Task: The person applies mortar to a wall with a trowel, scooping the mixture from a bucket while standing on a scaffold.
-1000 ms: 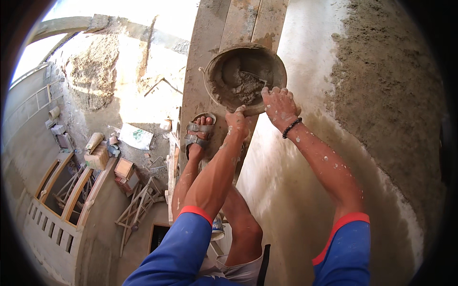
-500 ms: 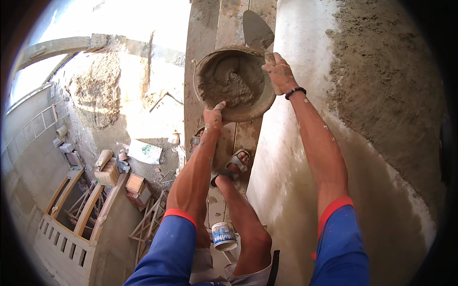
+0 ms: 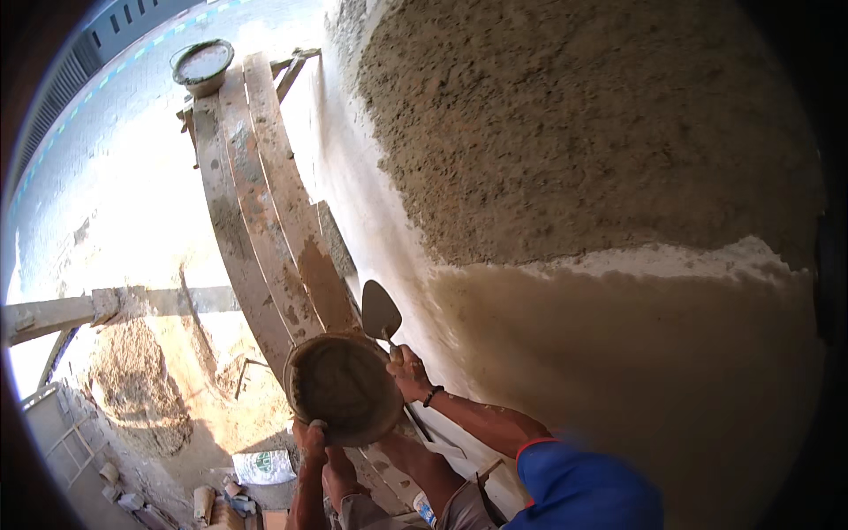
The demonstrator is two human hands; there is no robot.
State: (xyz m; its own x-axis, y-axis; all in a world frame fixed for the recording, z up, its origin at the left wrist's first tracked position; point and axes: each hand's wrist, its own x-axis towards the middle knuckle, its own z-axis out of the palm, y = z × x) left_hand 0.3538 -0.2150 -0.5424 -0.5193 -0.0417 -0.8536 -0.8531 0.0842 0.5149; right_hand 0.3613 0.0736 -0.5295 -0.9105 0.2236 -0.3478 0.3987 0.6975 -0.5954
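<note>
A round bucket with grey mortar in its bottom is held low over the scaffold planks. My left hand grips its near left rim, thumb over the edge. On the bucket's right side, my right hand is closed around the handle of a trowel. The trowel's blade points away from me, beyond the rim, close to the wall. Whether my right hand also touches the bucket is hard to make out. The mortar lies in shadow.
Long wooden planks run away from me to a second bucket at their far end. Along the right stands a wall, with rough mortar above a smoother part. Down left lie a white sack and rubble.
My view has swung up along the planks and toward the wall, bringing the far bucket into sight. The held bucket and both hands now appear lower in view. Both grips remain.
</note>
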